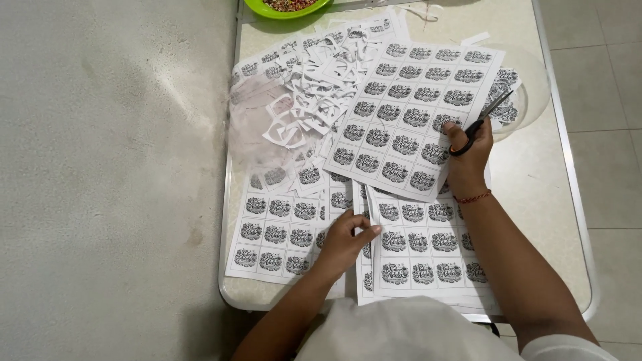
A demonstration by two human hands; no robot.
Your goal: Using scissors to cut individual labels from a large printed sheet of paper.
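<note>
- While the left hand (344, 237) lies flat, fingers spread, on the near sheets (277, 234) at 6 o'clock, its fingertips touch the edge of the label sheet (424, 251) just to its right.
- At 3 o'clock the right hand (468, 150) is closed on scissors (485, 120) with dark handles; the blades point toward 1 o'clock and stand slightly apart.
- That hand rests on the right edge of a tilted sheet (408, 110), white, with a grid of square cells, each holding a dark rounded emblem.
- A red thread band (473, 197) circles the right wrist.
- Between 10 and 12 o'clock lies a heap of white offcuts (307, 100), thin frames with the middles cut out, on top of more printed sheets.
- A clear round plate (528, 93) at 2 o'clock holds cut-out emblems, partly hidden by the tilted sheet.
- At 12 o'clock a green bowl (287, 10) sits at the far edge, its speckled contents too small to tell.
- All of it rests on a pale worktop (535, 200) with a metal rim, standing on grey floor tiles (602, 67).
</note>
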